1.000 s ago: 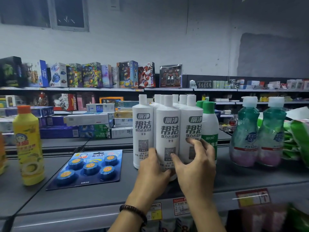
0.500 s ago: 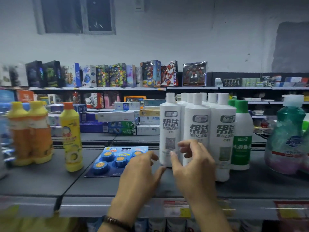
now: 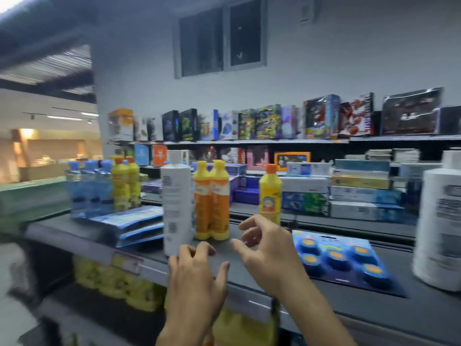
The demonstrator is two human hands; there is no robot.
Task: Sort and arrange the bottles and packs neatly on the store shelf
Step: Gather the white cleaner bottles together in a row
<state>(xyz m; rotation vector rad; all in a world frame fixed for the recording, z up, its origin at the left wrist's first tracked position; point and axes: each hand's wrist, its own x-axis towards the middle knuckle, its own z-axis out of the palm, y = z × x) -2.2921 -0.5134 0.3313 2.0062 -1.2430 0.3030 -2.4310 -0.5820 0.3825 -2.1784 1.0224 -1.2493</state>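
At the left, the stack of blue flat packs (image 3: 134, 226) lies fanned and uneven, so we judge that a bump could send it sliding. Next to it the tall white bottle (image 3: 176, 206) stands close to the front edge of the shelf (image 3: 324, 298). Our left hand (image 3: 197, 275) hovers just beside its foot, empty, fingers loosely bent and spread. We cannot tell if they touch it. A careless nudge here could tip the bottle off the edge or into the packs. Our right hand (image 3: 269, 253) also holds nothing, fingers half curled and apart, near the pair of orange bottles (image 3: 212, 203) and the lone yellow bottle (image 3: 270, 196). A sweep there could topple that lone one onto the blister pack (image 3: 341, 258).

As for contents, the blue bottles (image 3: 89, 188) at far left look translucent, perhaps with blue liquid, though blur leaves us unsure. The yellow bottles (image 3: 124, 186) beside them, the white one and the orange pair are opaque and capped, so their fill is hidden. The blister pack holds several round blue blocks with orange tops. The large white bottle (image 3: 441, 228) at far right is opaque too.
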